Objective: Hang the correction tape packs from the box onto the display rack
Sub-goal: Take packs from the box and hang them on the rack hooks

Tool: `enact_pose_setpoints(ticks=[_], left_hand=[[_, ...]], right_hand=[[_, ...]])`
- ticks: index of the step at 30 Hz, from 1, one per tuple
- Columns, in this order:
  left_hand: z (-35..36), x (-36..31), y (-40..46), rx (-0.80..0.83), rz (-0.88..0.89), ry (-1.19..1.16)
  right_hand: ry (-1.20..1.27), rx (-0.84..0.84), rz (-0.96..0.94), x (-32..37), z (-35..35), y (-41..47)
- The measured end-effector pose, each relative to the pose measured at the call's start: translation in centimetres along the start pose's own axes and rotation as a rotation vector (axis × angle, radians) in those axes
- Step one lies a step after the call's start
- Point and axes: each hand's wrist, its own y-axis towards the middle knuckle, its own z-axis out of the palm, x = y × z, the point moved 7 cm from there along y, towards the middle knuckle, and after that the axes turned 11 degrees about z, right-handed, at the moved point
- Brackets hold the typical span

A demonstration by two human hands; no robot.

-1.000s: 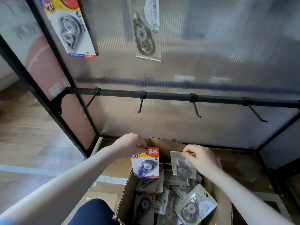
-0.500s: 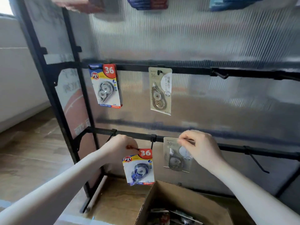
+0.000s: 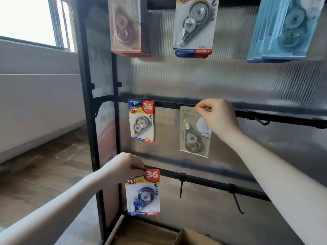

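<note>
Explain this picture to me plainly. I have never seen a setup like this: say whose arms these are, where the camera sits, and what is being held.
There is no machine here: a person's two bare arms reach forward, filmed by a wide-angle camera worn on their head, looking forward and down. In front stands a black display rack with bars and hooks. The left hand pinches the top of a colourful pack marked 36, at the lower bar. The right hand pinches the top of a beige pack up at the middle bar. A similar pack already hangs to its left, and more hang above. The corner of a cardboard box shows at the bottom.
</note>
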Motion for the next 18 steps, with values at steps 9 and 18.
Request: enact_pose_setpoints(ticks=[9,18], left_hand=[[0.4,1.9,0.3,-0.016,-0.028,-0.018],[2.3,1.2,1.5,0.017,-0.011,-0.021]], right_hand=[[0.026,0.037,0.035,-0.6,0.4,0.8],[-0.096,0.162,-0.033,-1.2,1.3,1.3]])
